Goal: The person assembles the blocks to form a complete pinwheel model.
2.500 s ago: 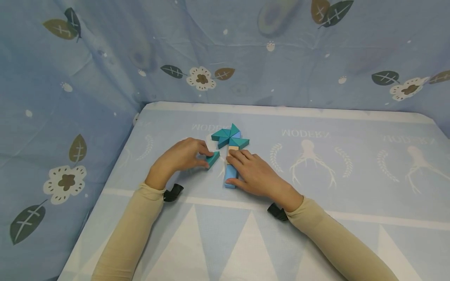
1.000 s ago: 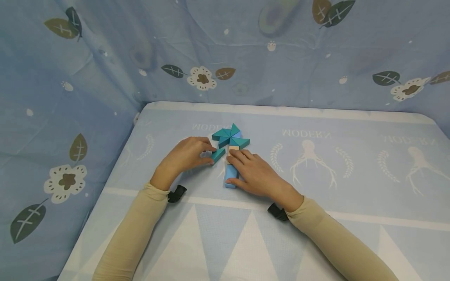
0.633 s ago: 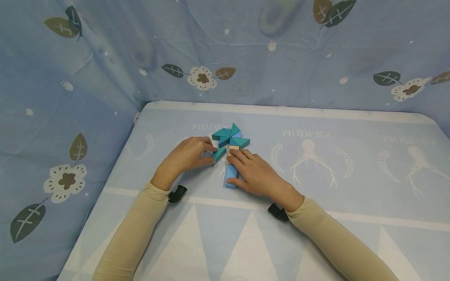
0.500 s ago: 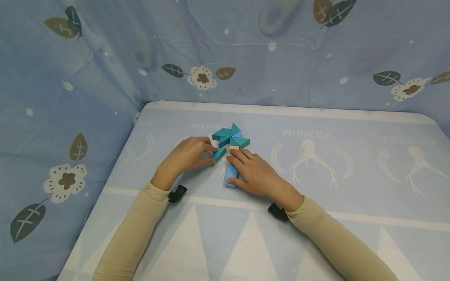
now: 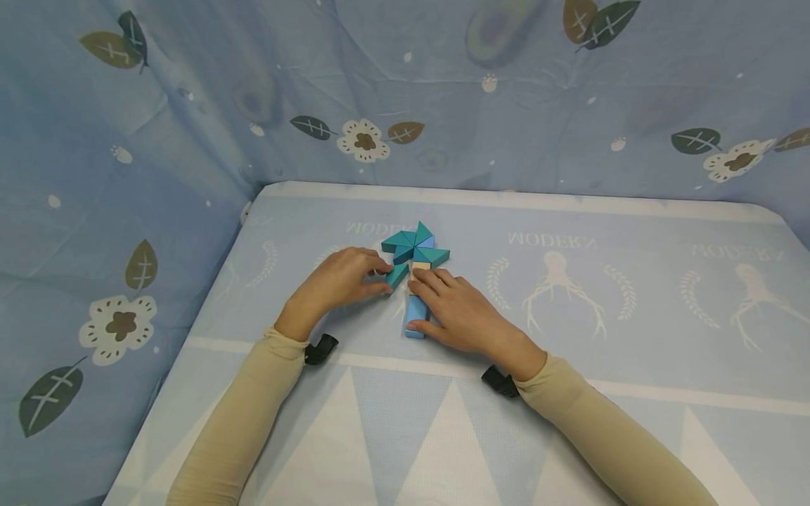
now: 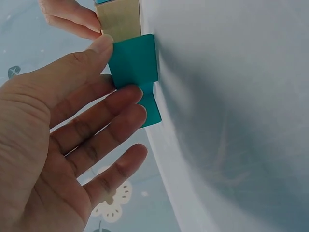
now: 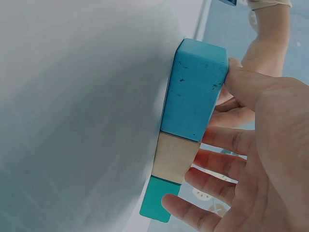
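Observation:
My left hand (image 5: 338,280) pinches a teal triangular block (image 5: 397,275) between thumb and fingers. It lies just left of a tan block (image 5: 420,266) and close below a pinwheel of teal triangular blocks (image 5: 403,247), which has one light blue piece in it. Over a straight row of blocks running toward me rests my right hand (image 5: 454,309), its fingers fairly straight on the tan part and its thumb by the near end of a blue block (image 7: 195,89). In the left wrist view the held block (image 6: 133,63) overlaps the wooden block (image 6: 120,19). My right hand partly covers the row.
A patterned cloth covers the table (image 5: 620,295). Blue printed fabric (image 5: 443,91) hangs along the back and left of the table. A black wrist mount (image 5: 321,349) sits under the left wrist, another (image 5: 500,381) under the right.
My left hand has slid the teal triangular block rightward and slightly away from me, up close to the tan block and the pinwheel. My right hand has stayed in place.

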### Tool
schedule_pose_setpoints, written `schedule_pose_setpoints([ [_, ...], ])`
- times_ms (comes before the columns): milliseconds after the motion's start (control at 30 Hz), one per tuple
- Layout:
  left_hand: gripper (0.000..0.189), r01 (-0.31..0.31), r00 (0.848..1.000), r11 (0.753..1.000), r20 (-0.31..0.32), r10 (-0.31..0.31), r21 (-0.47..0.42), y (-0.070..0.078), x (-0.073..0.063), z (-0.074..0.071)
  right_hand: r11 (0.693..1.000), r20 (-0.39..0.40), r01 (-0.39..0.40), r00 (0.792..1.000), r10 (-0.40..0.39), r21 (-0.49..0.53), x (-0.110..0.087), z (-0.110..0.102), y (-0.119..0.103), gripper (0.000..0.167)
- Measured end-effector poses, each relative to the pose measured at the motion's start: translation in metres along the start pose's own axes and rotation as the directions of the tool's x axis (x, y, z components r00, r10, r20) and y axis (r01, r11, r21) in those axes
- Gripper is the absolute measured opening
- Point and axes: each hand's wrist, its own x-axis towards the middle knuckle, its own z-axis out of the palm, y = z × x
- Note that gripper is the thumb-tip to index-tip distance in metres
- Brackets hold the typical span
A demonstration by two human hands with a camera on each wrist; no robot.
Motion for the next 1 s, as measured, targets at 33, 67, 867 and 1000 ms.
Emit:
schedule_pose_setpoints([
  [33, 0.036, 0.001, 1.0, 1.0, 0.001, -0.001, -0.009, -0.0007, 0.0004, 0.0004, 1.0, -0.002, 0.0, 1.0, 0.0, 0.001, 0.0, 0.0, 0.0, 0.063],
  [67, 0.036, 0.0, 1.0, 1.0, 0.001, 0.0, -0.02, -0.0013, 0.0007, 0.0006, 1.0, -0.003, -0.001, 1.0, 0.001, 0.003, 0.0, 0.0, 0.0001, 0.063],
  [867, 0.036, -0.04, 0.996, 0.999, -0.081, 0.04, -0.002, -0.0007, 0.0041, 0.0099, 1.0, 0.015, -0.009, 1.0, 0.009, 0.0, -0.0002, -0.0007, -0.0005, 0.062],
  [1000, 0.036, -0.04, 0.995, 0.999, -0.093, 0.041, 0.017, 0.001, 0.0038, 0.0103, 1.0, 0.022, -0.015, 1.0, 0.015, 0.005, -0.0003, -0.0007, -0.0006, 0.063],
])
